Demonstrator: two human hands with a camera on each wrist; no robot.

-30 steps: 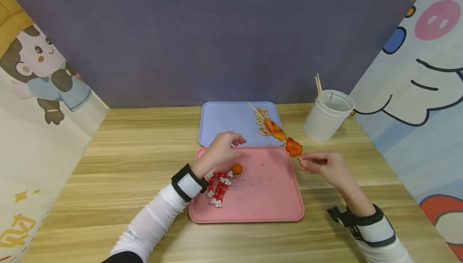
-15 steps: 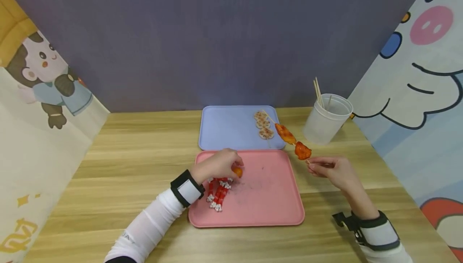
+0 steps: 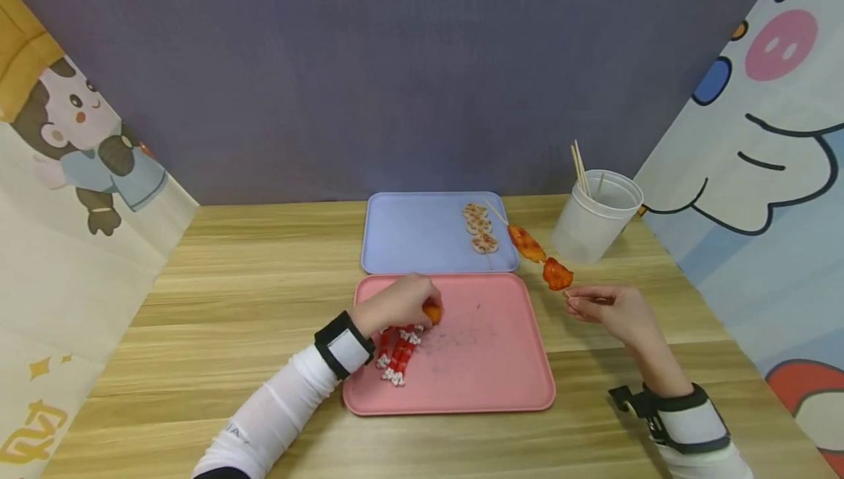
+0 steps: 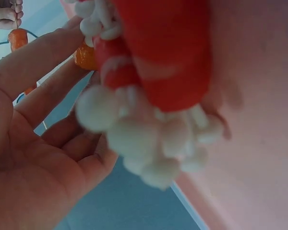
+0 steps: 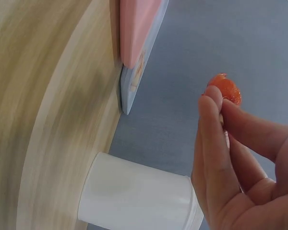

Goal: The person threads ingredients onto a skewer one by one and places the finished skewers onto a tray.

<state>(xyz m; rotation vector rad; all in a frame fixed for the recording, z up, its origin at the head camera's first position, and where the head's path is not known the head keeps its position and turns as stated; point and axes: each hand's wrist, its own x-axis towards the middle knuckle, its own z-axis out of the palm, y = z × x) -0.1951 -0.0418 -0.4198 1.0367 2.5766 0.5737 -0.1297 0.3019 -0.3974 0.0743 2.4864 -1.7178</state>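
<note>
My left hand [image 3: 398,302] is over the left part of the pink tray [image 3: 488,384], its thumb and fingertips around a small orange ball [image 3: 431,312]. Just below it lie several red rolls [image 3: 402,353] with white mushroom tips, partly covered by the hand. In the left wrist view these mushroom rolls [image 4: 168,52] loom close beside the fingers. Out past the tray's right edge, my right hand [image 3: 609,310] pinches the bare lower end of a bamboo skewer [image 3: 497,213]. Two orange-red food pieces are threaded on it: a long one [image 3: 526,244] and a rounder one [image 3: 557,274] nearer the fingers.
Behind the pink tray sits a blue tray [image 3: 415,234] with a skewer of lotus root slices [image 3: 479,225] along its right side. A white tub [image 3: 593,223] holding several bamboo sticks [image 3: 580,168] stands at the back right. A grey wall [image 3: 422,76] rises behind the table.
My left hand has come down and closed its fingertips on the orange ball. The right hand has shifted slightly right with the skewer, away from the trays.
</note>
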